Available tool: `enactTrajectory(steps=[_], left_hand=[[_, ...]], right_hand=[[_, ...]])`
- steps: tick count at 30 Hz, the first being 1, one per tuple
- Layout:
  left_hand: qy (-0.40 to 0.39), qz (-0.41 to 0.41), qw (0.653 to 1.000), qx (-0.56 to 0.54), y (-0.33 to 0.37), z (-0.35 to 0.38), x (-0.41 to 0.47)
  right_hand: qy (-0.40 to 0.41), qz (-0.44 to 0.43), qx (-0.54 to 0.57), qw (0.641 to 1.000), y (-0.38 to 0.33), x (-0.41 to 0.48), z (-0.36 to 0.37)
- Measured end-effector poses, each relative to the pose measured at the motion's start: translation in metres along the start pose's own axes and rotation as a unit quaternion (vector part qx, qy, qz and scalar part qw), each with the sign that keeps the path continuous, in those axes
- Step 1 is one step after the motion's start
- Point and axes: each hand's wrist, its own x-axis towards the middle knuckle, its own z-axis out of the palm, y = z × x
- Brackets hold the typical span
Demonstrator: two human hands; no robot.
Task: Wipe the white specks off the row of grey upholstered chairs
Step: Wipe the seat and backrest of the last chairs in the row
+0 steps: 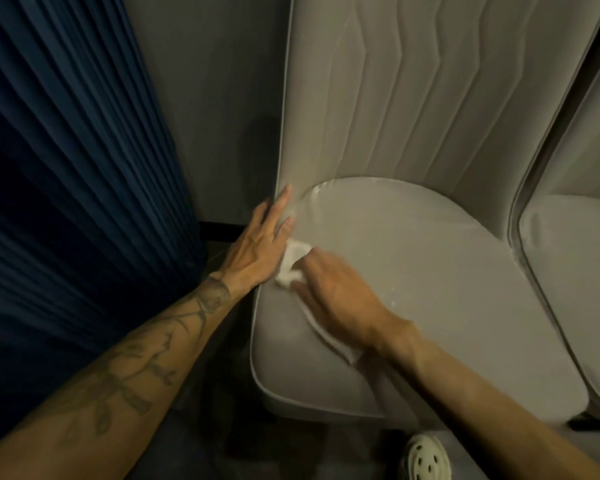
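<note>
Cloth (293, 261) gripped by right hand (333, 292) on chair seat (430, 271); left hand (260, 247) flat beside

Indoor seating area: quilted grey chairs (430, 271) side by side at right, pleated blue curtain (66, 168) at left, grey wall (215, 98) between.

Dim, warm light here. On the left a dark blue pleated curtain (66, 168) hangs in deep folds, just beside a plain grey wall (222, 98). A black skirting strip (219, 230) runs along the wall's foot, and the dark floor (194, 445) lies in shadow.
</note>
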Motion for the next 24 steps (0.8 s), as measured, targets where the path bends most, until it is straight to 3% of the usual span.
enactTrajectory(steps=[4, 11, 15, 18, 24], left_hand=[[-0.012, -0.002, 1.000, 0.000, 0.000, 0.000, 0.001], [-0.007, -0.006, 1.000, 0.009, -0.003, 0.002, 0.000], [0.001, -0.003, 1.000, 0.010, -0.004, 0.003, 0.001], [-0.002, -0.004, 1.000, 0.009, -0.005, 0.005, 0.002], [0.006, 0.006, 1.000, -0.001, -0.008, 0.008, 0.002]], right_hand=[[-0.056, -0.095, 0.028, 0.994, -0.013, -0.017, 0.000], [0.020, 0.112, -0.056, 0.992, 0.083, -0.009, -0.033], [0.012, 0.022, 0.025, 0.999, 0.029, -0.045, -0.010], [-0.035, -0.031, 0.010, 0.999, 0.028, -0.060, -0.014], [0.040, 0.174, -0.049, 0.983, 0.078, -0.057, -0.040]])
